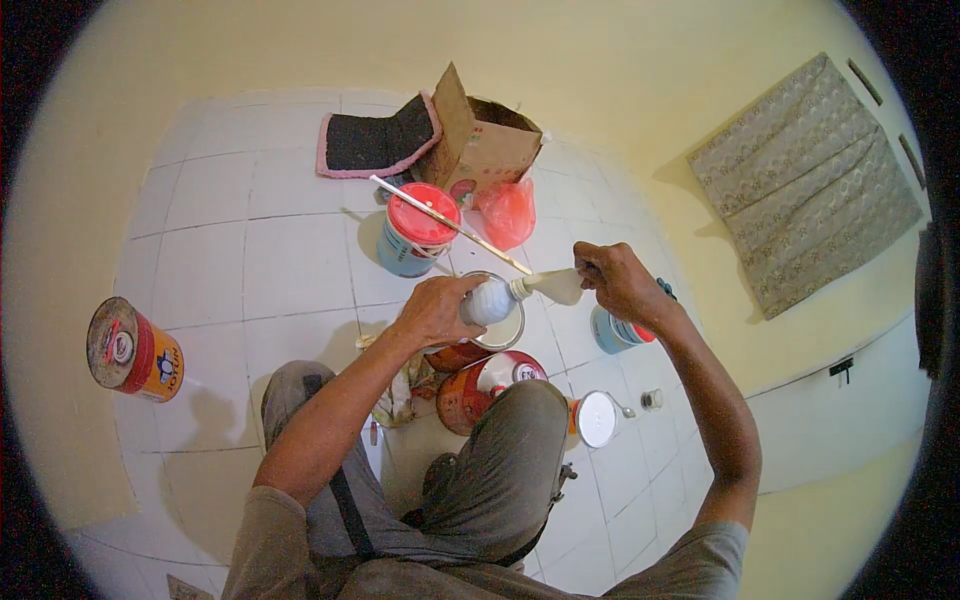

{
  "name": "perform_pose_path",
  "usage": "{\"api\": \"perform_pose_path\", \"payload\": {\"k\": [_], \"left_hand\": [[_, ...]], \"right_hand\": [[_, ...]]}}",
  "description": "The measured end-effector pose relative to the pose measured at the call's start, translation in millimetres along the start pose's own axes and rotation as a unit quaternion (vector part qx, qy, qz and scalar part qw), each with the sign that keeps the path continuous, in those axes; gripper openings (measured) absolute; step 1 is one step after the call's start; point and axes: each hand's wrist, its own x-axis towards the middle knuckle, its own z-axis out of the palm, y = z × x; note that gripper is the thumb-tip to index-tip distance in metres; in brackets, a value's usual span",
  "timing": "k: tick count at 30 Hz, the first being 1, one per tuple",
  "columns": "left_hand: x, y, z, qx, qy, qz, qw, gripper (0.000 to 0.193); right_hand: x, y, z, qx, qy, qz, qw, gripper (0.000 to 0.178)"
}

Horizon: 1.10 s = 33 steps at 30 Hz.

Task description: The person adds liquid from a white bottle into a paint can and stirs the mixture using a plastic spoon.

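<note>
My left hand [435,312] is wrapped round a pale, translucent plastic bottle [490,301], tilted with its neck toward the right. At the bottle's mouth is a cream-coloured, funnel-shaped piece [556,287], narrow at the neck and wider toward my right hand [617,278]. The fingers of that hand pinch its wide edge. Directly below the bottle stands an open can [512,335], its pale inside partly hidden by the bottle and my left hand. A long, thin stick [455,226] slants from a red-lidded bucket [410,248] toward the bottle.
A red and orange can [158,362] stands at the left, another red can [462,398] by my knee. Beyond the bucket are a cardboard box [500,152], a red plastic bag [508,215] and a dark mat [375,142]. To the right sits a second bucket [610,332] near a white lid [597,419].
</note>
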Motion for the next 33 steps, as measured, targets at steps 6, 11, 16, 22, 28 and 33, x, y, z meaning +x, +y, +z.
{"api": "perform_pose_path", "payload": {"k": [6, 11, 16, 22, 28, 33], "left_hand": [[0, -5, 4, 0.002, 0.018, 0.002, 1.000, 0.083], [4, -3, 1, -0.003, -0.002, -0.015, 1.000, 0.086], [5, -5, 4, -0.012, 0.002, -0.030, 0.999, 0.086], [6, -7, 6, -0.005, 0.006, -0.020, 1.000, 0.087], [8, -9, 9, -0.010, 0.002, -0.022, 1.000, 0.087], [9, -9, 11, -0.016, 0.005, -0.022, 1.000, 0.086]], "right_hand": [[3, -6, -5, -0.064, 0.006, -0.041, 0.997, 0.013], [3, -8, -6, -0.048, 0.003, -0.041, 0.998, 0.014], [3, -8, -7, -0.053, 0.001, -0.040, 0.998, 0.015], [6, -5, -11, -0.089, -0.006, -0.047, 0.995, 0.018], [7, -7, -14, -0.116, -0.015, -0.053, 0.992, 0.023], [7, -7, -13, -0.144, -0.018, -0.063, 0.987, 0.032]]}}
